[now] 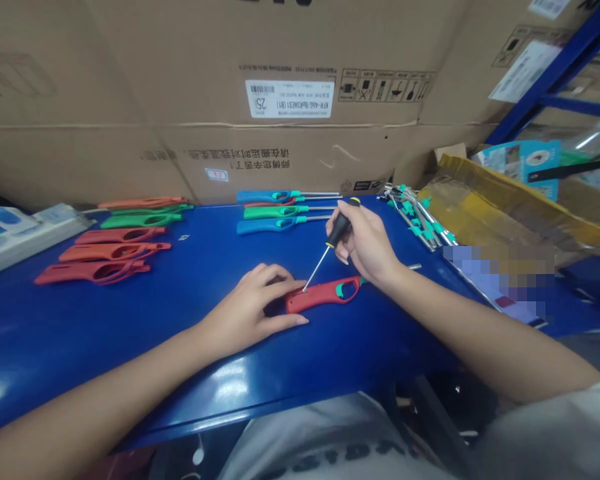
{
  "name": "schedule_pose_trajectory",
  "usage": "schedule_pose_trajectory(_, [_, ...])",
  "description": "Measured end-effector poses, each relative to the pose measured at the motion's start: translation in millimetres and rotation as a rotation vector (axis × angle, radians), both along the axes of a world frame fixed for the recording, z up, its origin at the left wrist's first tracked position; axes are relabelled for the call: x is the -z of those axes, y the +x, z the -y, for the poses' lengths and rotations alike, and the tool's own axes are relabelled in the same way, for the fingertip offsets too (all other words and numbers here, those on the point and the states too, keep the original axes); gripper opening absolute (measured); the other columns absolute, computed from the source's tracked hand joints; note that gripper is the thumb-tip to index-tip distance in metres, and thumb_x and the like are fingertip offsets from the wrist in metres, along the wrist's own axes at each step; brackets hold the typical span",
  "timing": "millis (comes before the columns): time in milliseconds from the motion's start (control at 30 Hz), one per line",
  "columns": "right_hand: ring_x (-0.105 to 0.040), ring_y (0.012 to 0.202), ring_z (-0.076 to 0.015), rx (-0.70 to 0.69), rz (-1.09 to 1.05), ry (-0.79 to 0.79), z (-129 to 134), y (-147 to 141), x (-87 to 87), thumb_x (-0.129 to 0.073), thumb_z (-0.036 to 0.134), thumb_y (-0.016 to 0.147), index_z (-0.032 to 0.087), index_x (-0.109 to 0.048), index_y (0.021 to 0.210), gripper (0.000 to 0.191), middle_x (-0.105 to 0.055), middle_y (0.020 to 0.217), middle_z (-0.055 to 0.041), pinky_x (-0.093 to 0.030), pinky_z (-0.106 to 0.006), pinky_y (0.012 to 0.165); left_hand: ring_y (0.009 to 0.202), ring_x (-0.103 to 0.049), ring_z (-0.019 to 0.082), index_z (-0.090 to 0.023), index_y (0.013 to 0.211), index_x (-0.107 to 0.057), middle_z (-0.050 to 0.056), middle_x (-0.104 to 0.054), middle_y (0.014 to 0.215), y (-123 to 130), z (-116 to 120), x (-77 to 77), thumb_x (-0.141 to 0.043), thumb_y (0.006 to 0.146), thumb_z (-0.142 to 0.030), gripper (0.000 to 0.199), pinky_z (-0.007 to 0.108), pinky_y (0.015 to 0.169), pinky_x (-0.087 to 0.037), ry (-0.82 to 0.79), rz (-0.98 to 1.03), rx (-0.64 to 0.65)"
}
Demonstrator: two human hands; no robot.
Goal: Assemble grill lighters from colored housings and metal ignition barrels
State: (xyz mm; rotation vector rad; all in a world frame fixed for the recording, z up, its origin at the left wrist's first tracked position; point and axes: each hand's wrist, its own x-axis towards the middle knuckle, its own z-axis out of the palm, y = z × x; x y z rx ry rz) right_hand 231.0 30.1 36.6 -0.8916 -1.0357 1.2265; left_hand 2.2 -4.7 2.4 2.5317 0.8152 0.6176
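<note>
A red long-nosed lighter (325, 295) lies on the blue table in front of me, its teal trigger showing and its metal tube pointing right. My left hand (260, 300) holds the handle's butt end between thumb and fingers. In my right hand (363, 240) is a screwdriver (341, 230) with a black and yellow handle, gripped at a slant. Its thin shaft reaches down to a slot near the left end of the red handle. The right forearm passes over part of the lighter's tube.
Red, orange and green lighter shells (97, 270) lie at the left beside a white power strip (35, 233). Several lighters with tubes (265, 225) lie at the back. Metal tubes with teal parts (415, 213) are piled right, near a taped carton (520, 200). Cardboard (180, 80) walls the rear.
</note>
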Motion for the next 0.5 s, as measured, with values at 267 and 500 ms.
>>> schedule_pose_trajectory(267, [-0.048, 0.033, -0.0077, -0.032, 0.010, 0.018, 12.8, -9.0, -6.8, -0.076, 0.049, 0.079, 0.019, -0.056, 0.077, 0.036, -0.062, 0.061, 0.0042, -0.037, -0.021, 0.028, 0.099, -0.064, 0.020, -0.020, 0.113, -0.073, 0.005, -0.073, 0.105, 0.8, 10.2, -13.7, -0.077, 0.088, -0.033, 0.029, 0.034, 0.091, -0.051, -0.066, 0.250, -0.066])
schedule_pose_trajectory(500, [-0.051, 0.035, -0.0086, -0.033, 0.004, 0.007, 15.6, -10.3, -9.1, -0.076, 0.048, 0.080, 0.019, -0.056, 0.077, 0.035, -0.063, 0.064, 0.0029, -0.039, -0.022, 0.029, 0.085, -0.066, 0.017, -0.018, 0.096, -0.077, 0.005, -0.075, 0.091, 3.0, 12.1, -13.6, -0.077, 0.087, -0.024, 0.011, 0.031, 0.081, -0.052, -0.073, 0.346, -0.048])
